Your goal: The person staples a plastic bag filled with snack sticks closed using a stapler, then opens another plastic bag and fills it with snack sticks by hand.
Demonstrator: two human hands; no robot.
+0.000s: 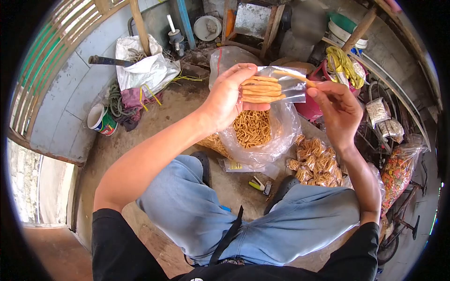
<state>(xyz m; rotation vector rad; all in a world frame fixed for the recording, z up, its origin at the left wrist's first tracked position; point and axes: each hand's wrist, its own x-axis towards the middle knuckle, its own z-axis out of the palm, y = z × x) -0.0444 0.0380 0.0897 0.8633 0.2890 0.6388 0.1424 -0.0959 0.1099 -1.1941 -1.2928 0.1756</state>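
My left hand (pixel 229 93) holds a small clear plastic bag (pixel 296 93) with several golden snack sticks (pixel 261 90) lying side by side in it. Between the thumb and fingers of my right hand (pixel 338 105) is one more snack stick (pixel 293 75), its far end at the bag's upper edge; I cannot tell whether the tip is inside. Below my hands stands a large open plastic sack (pixel 281 136) full of loose snack sticks (pixel 252 129). Packed snack bags (pixel 321 164) lie in a pile on the floor below my right hand.
A stapler (pixel 257 184) with a small box (pixel 267 188) lies between my feet. White sack (pixel 143 63) and paint bucket (pixel 102 119) are at left. A pink tub (pixel 309 110) stands behind my right hand; a bag of colourful packets (pixel 398 173) is far right.
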